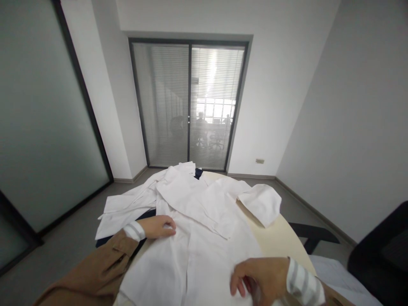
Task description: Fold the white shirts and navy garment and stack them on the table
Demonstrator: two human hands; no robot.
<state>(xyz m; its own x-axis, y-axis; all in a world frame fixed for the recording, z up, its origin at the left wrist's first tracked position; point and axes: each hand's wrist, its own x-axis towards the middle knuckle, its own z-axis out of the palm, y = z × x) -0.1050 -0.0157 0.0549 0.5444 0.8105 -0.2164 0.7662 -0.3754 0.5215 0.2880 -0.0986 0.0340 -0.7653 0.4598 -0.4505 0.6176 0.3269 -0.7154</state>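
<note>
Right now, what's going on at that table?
A person has a white garment spread, with some folds, across a pale table. The left hand is at its left side, fingers curled close to the fabric; the right hand is over the near right part, fingers bent. Whether either hand grips it is hard to tell. Dark fabric shows beneath white cloth on the left.

Honestly, I can't make out any text from where I'm at: not a label, brand, number or sign I can actually read here.
</note>
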